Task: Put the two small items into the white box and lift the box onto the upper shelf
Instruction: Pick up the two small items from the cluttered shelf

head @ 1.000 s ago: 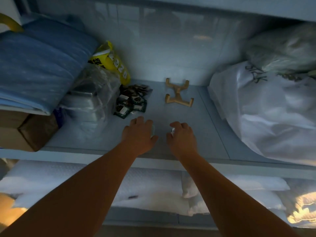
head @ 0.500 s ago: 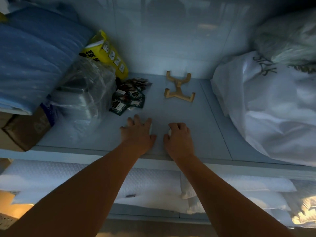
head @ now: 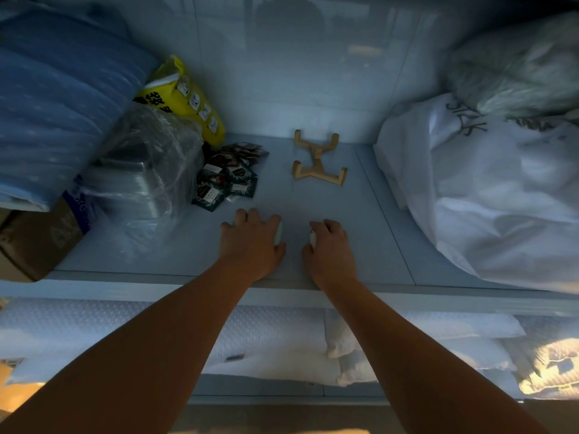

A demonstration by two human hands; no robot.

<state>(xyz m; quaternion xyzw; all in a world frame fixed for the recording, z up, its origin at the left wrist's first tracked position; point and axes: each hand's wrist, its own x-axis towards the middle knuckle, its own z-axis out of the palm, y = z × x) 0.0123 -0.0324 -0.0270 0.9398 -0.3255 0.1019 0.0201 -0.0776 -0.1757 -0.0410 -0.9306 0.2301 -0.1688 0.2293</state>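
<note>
Both my hands rest palm-down on the pale blue shelf (head: pixel 313 202), near its front edge. My left hand (head: pixel 250 245) is curled over a small pale oblong item (head: pixel 278 233) that shows beside the thumb. My right hand (head: pixel 329 249) is closed over another small white item (head: pixel 312 239), of which only a sliver shows at the thumb side. The hands lie about a hand's width apart. No white box is in view.
A wooden stand (head: pixel 319 158) stands behind the hands, with several dark sachets (head: pixel 228 180) to its left. A plastic-wrapped metal container (head: pixel 141 177), a yellow packet (head: pixel 185 95) and blue bedding (head: pixel 56 98) fill the left. White bags (head: pixel 488 195) fill the right. Pillows (head: pixel 266 339) lie on the shelf below.
The view has tilted slightly, so the shelf's contents sit a little differently in frame. Both hands stay in the same spot on the shelf, closed over the small items.
</note>
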